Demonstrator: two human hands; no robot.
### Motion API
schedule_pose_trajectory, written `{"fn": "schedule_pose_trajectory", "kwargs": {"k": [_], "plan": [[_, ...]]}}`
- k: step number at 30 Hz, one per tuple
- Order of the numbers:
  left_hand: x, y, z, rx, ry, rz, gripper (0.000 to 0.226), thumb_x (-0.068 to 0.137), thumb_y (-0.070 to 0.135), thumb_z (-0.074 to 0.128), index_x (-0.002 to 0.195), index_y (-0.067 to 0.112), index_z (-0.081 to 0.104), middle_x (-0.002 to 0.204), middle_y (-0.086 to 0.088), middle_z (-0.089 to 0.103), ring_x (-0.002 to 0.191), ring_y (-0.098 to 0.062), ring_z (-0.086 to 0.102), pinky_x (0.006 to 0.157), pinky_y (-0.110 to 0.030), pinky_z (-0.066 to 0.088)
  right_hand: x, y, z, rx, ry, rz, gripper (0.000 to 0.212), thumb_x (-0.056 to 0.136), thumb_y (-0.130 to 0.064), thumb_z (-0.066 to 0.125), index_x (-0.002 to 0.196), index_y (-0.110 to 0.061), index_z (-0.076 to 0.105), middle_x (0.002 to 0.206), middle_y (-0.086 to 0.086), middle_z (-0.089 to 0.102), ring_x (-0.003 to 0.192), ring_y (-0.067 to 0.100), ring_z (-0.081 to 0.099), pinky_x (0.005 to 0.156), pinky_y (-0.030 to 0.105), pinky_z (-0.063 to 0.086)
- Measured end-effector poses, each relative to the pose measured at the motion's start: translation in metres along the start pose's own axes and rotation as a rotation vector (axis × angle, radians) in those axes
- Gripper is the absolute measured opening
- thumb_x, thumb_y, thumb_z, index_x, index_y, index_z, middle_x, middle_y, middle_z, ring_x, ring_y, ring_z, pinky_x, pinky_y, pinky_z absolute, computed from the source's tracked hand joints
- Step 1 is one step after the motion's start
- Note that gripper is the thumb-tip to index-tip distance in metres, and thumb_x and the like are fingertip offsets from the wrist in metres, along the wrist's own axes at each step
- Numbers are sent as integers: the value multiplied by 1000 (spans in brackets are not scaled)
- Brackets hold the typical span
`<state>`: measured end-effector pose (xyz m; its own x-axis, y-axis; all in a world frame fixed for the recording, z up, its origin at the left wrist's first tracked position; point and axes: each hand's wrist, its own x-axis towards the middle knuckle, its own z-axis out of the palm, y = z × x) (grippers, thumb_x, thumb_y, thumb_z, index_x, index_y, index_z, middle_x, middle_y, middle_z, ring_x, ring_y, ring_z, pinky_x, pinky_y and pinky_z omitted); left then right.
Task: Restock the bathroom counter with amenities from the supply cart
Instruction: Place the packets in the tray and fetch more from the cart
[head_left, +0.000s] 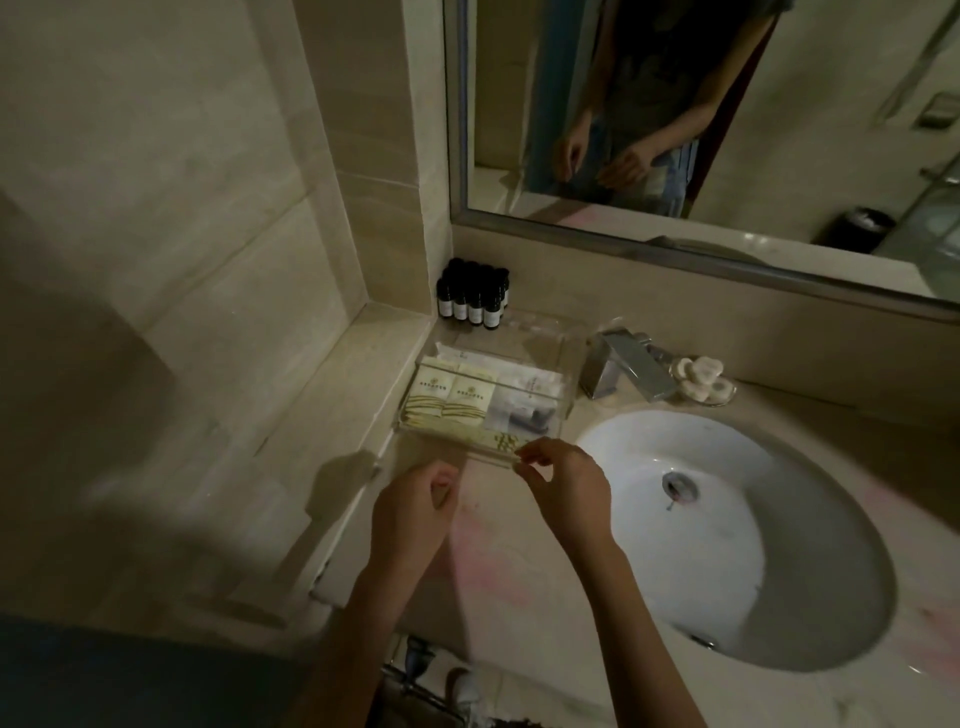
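Two bare hands reach over a dim marble table. The left hand is near the front of a clear tray, grip curled; I cannot tell whether it holds anything. Small dark bottles stand in the corner behind the tray, which holds cream sachets. The right hand pinches what seems a striped yellow packet at the tray's front edge. Further right are a chrome faucet, soaps and a white sink.

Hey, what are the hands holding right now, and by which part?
The right hand seems to pinch the clear tray by its near front corner. The left hand is curled beside it, with nothing visible in it.
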<state>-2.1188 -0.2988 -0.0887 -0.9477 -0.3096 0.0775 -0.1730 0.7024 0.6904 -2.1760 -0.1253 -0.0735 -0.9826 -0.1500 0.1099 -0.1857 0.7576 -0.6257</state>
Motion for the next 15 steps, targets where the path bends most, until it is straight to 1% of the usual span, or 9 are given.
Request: {"fn": "schedule_pose_trajectory", "kwargs": {"k": [5,11,15], "plan": [[-15,-5,-4,15,-25,-70,14,84,22,68,98,25,70,94,10,72,87,-9,67,77,-30,54,-7,-6,3,-70,-53,-52,17,87,-36,68,101,-27,71,101,-12,70,95,9,60,75,23,44],[-21,-3,-11,24,9,-121,16,86,20,67,102,23,69,97,10,71,88,-6,65,77,-22,50,-5,-13,9,-46,-59,-82,16,87,-38,68,99,-30,71,99,-14,70,94,7,60,77,25,47],[-32,-2,-13,44,13,-155,17,88,23,64,105,23,68,100,11,69,90,-4,61,79,-19,46,-11,-15,14,-41,-81,-103,16,87,-41,66,98,-30,70,97,-15,69,93,7,59,75,23,44]]}}
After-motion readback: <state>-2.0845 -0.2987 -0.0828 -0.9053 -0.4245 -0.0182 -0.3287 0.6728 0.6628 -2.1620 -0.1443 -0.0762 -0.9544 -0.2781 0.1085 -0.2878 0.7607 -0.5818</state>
